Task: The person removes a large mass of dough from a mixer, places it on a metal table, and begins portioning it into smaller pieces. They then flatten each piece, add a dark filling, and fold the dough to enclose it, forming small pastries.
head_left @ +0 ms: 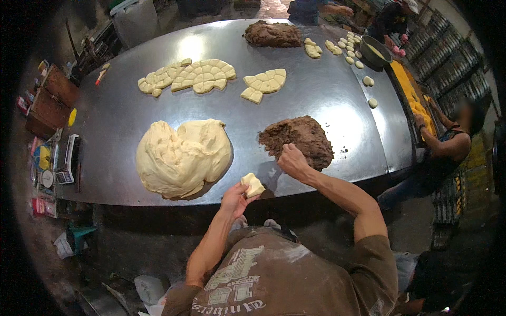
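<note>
My left hand (236,197) holds a flattened piece of pale dough (253,185) near the table's front edge. At the left side of a brown mound of filling (308,138), my right hand (293,161) has its fingers bunched together; whether they pinch any filling is hidden. A large mass of pale dough (184,158) rests left of my hands. Farther back lie a wide patch of cut dough pieces (203,75) and a smaller patch (265,83). A second brown mound (272,34) sits at the far edge.
The metal table (114,118) bears a scale (68,160) and a brush (103,74) at left. Round dough balls (350,54) lie beside a metal bowl (375,51) at back right. A co-worker (450,138) reaches over a tray of yellow material (413,100). Other people stand beyond.
</note>
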The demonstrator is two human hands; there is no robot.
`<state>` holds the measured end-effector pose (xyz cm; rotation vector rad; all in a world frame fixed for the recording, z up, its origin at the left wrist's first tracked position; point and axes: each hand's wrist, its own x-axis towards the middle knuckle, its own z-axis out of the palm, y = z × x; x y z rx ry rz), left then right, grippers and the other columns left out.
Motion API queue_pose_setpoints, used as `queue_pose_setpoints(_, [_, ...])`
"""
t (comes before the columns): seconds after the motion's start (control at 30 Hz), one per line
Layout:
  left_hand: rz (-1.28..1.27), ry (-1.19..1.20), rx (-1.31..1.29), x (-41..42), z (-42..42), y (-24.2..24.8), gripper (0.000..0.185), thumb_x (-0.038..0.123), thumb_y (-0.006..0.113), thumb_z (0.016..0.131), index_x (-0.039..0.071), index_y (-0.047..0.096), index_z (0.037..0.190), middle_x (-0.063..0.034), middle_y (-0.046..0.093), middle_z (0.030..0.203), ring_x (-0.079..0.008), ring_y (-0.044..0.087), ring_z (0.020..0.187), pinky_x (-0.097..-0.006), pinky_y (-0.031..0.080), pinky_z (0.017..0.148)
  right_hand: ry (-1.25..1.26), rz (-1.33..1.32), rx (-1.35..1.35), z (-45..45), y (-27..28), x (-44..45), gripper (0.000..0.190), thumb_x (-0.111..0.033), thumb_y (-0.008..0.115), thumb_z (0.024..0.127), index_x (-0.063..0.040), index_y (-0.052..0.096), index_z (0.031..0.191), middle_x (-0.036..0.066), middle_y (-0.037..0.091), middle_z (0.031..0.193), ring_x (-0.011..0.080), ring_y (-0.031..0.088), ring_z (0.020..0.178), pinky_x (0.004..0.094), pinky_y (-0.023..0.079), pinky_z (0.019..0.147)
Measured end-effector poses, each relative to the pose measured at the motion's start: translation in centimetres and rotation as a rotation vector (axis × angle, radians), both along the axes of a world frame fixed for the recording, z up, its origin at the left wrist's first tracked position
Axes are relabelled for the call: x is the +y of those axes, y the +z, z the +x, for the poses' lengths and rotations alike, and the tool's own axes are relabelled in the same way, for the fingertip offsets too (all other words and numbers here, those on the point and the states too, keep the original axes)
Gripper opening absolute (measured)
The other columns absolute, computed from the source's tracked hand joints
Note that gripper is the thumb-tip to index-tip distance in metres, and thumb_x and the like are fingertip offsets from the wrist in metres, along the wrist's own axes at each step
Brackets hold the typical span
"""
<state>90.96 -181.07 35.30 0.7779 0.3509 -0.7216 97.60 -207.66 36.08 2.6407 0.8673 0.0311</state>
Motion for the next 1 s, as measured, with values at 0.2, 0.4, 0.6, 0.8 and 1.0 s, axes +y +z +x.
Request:
queue_pose_setpoints(0.2, [-0.159, -0.038, 0.039, -1.0, 5.1, -1.0, 0.043, 0.03, 0.039, 0.107, -0.002, 0.047, 0.135, -0.0176, 0.056, 0.134, -0.0339, 0.058, 0.121, -0.0514, 0.05, 0.103, -0.562, 0.766, 0.435, 1.2, 4.1, 0.7, 0.019, -0.02, 0.073, 0.076, -0.005, 0.076, 0.088, 0.015, 0.074, 0.085, 0.0282, 0.07, 0.069, 0.0452, 0.056, 0.07])
queue_pose_setpoints(0.4, [-0.236, -0.218, 0.02, -2.5, 9.1, -0.6, 0.042, 0.03, 0.042, 0.106, 0.002, 0.047, 0.137, -0.0134, 0.058, 0.131, -0.0296, 0.061, 0.114, -0.046, 0.053, 0.097, -0.358, 0.977, 0.133, -0.6, 4.9, 6.1, 0.018, -0.011, 0.069, 0.081, -0.004, 0.07, 0.097, 0.016, 0.07, 0.088, 0.0375, 0.065, 0.081, 0.0461, 0.052, 0.074])
queue_pose_setpoints(0.6, [-0.1, -0.348, 0.024, -2.3, 9.8, -1.1, 0.034, 0.029, 0.044, 0.106, 0.005, 0.055, 0.128, -0.0085, 0.064, 0.115, -0.023, 0.065, 0.104, -0.0407, 0.056, 0.089, -0.498, 0.785, 0.124, -2.9, 3.7, 8.5, 0.014, -0.007, 0.065, 0.081, -0.003, 0.067, 0.094, 0.016, 0.069, 0.084, 0.0391, 0.066, 0.082, 0.0465, 0.052, 0.072])
queue_pose_setpoints(0.8, [-0.085, -0.177, 0.103, 0.3, 8.8, -3.6, 0.033, 0.028, 0.049, 0.104, 0.008, 0.056, 0.129, -0.0073, 0.065, 0.118, -0.0222, 0.064, 0.106, -0.0412, 0.053, 0.088, -0.725, 1.156, 0.229, 2.4, 3.1, 7.8, 0.017, -0.012, 0.067, 0.084, -0.003, 0.073, 0.096, 0.016, 0.072, 0.087, 0.0325, 0.07, 0.081, 0.042, 0.054, 0.075])
queue_pose_setpoints(1.0, [-0.003, -0.159, 0.079, 4.1, 7.4, -1.7, 0.035, 0.024, 0.049, 0.104, 0.006, 0.054, 0.133, -0.0081, 0.063, 0.124, -0.0229, 0.063, 0.111, -0.0433, 0.049, 0.096, -0.377, 0.222, 0.067, 10.8, -3.3, 8.8, 0.016, -0.016, 0.066, 0.085, -0.005, 0.075, 0.09, 0.01, 0.072, 0.089, 0.0285, 0.067, 0.092, 0.0396, 0.052, 0.078])
